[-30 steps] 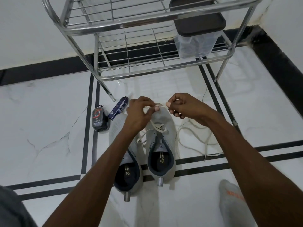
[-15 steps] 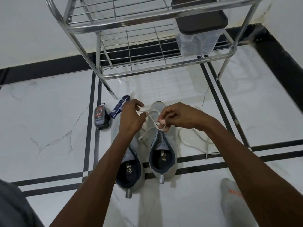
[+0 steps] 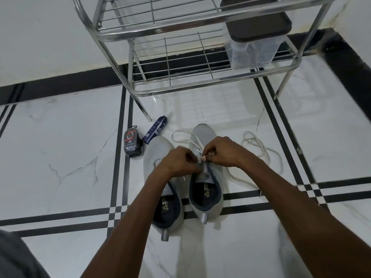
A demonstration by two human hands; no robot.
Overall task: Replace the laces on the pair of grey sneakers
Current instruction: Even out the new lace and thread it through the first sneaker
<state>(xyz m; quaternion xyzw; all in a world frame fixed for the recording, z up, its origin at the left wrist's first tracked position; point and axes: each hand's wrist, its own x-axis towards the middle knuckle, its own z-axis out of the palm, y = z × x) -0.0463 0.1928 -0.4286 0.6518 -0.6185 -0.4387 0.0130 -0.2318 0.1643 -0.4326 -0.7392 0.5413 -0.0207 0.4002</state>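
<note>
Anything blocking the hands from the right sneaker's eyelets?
Nothing visible. Left hand and right hand are already at the right sneaker, pinching its white lace. The loose lace lies on the floor beside it.

Two pale grey knit sneakers with dark collars stand side by side on the white marble floor (image 3: pixel 60 149). Over the right sneaker (image 3: pixel 206 189) both hands meet: the left hand (image 3: pixel 178 162) and right hand (image 3: pixel 224 151) pinch a white flat lace (image 3: pixel 181 135) between fingers (image 3: pixel 203 158) at the eyelets, lace loops trailing beyond the fingertips over the toe. The left sneaker (image 3: pixel 160 149) lies just left of the fingers. Right of them a loose white lace (image 3: pixel 261 147) is heaped. Farther left lie a black oval polish case (image 3: pixel 133 144) and dark blue box (image 3: pixel 155 129); beyond stands a chrome wire rack (image 3: pixel 180 57).
</note>
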